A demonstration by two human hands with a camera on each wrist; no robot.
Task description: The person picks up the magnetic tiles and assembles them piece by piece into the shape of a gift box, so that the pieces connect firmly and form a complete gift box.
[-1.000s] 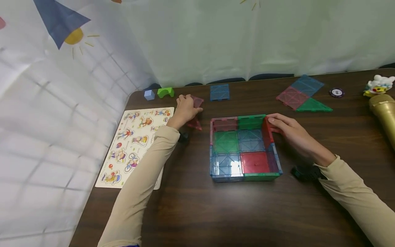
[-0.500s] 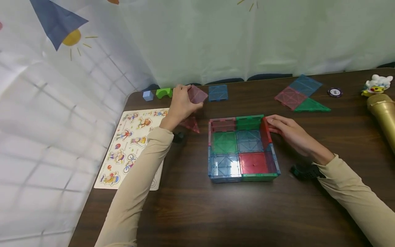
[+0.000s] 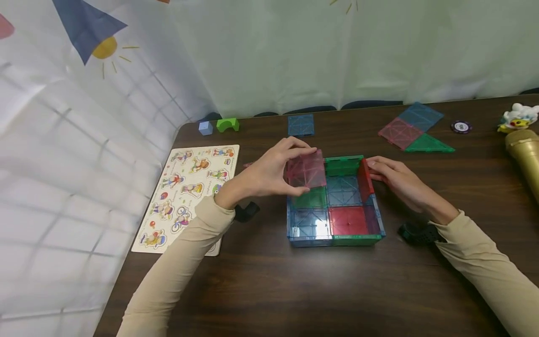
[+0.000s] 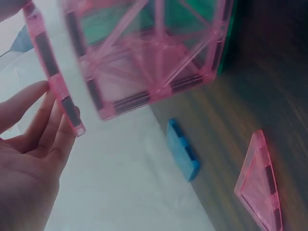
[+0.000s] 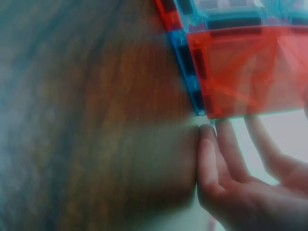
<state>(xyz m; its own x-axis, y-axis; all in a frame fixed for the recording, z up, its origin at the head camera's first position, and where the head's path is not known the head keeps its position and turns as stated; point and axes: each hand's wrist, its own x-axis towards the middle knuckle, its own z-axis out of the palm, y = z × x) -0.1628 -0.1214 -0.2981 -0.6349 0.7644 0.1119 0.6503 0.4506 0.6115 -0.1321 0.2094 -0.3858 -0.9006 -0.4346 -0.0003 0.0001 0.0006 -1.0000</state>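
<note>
A square pink magnetic tile [image 3: 309, 171] is pinched by its edges between the thumb and fingers of my left hand [image 3: 271, 168]. In the head view it overlaps the back left corner of a low, open-topped box [image 3: 357, 240] of see-through magnetic tiles. The left wrist view shows the held tile [image 4: 57, 79] nearly edge-on, close beside the box's pink wall [image 4: 156, 94]. My right hand [image 3: 397, 182] stays at the box's back right corner, its fingertips against the outside of the red wall tile [image 3: 365, 178]. Fairly straight fingers [image 5: 233, 149] meet that red tile from below in the right wrist view.
A pink triangle tile [image 4: 262, 187] lies left of the box, a blue square tile [image 3: 301, 125] behind it. Joined tiles [image 3: 400, 132], a poker chip [image 3: 461, 127] and a gold microphone [image 3: 524, 150] lie right. A picture puzzle board [image 3: 191, 175] and small blocks [image 3: 228, 123] are left.
My left hand has picked up the pink square tile from the back left and carried it right and forward over the box's back left corner. The right hand has stayed at the red wall.
</note>
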